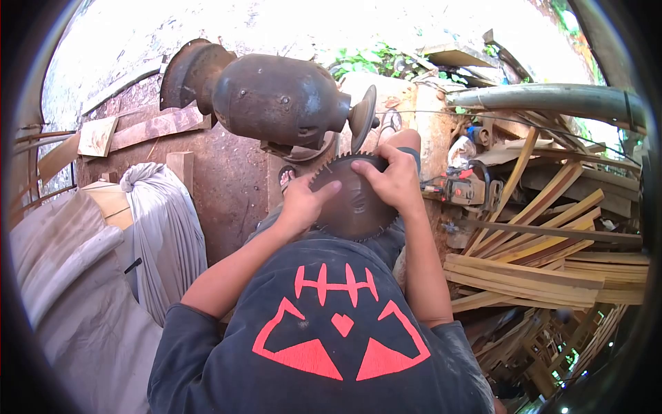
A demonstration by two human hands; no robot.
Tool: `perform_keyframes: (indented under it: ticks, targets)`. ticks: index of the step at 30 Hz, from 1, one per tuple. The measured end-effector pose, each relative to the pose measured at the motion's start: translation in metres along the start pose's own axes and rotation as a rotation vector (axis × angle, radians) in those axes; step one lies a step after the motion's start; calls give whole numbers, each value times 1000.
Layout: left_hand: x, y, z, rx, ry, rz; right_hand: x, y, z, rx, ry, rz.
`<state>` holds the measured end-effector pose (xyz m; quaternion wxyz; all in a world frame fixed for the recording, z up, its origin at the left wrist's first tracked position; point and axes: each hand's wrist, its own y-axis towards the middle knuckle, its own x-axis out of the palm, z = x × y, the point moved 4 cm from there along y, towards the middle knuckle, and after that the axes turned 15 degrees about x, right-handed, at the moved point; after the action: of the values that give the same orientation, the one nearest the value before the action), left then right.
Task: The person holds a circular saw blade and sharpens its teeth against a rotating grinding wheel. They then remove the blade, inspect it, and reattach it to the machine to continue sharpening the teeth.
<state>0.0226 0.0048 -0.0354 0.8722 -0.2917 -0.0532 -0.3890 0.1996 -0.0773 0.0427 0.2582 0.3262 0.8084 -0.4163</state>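
Note:
A dark, toothed circular saw blade [355,203] lies between my hands, close in front of my shirt. My left hand [307,203] grips its left edge, thumb flat on the face and fingers hidden underneath. On the upper right rim, my right hand [396,178] has its thumb pressed on the face and fingers curled over the edge. The blade's far teeth are right at the thin grinding wheel [363,119] of a bench grinder. The grinder's rusty motor body [279,96] sits just beyond my hands, with a wider wheel [189,74] at its left end.
An orange and grey chainsaw [463,186] stands at the right. Stacked wood strips [524,276] fill the right side, under a thick grey pipe [545,99]. Grey cloth [162,214] drapes over something at the left. Boards [158,129] lie behind it.

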Motion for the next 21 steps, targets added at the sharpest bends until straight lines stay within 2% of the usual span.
perform_keyframes:
  ticks: [12,21]
  targets:
    - [-3,6,5,61,194,-22,3,2,6,-18,25,44]
    - [-3,8,8,68,209,-31,3,-1,5,-24,18,81]
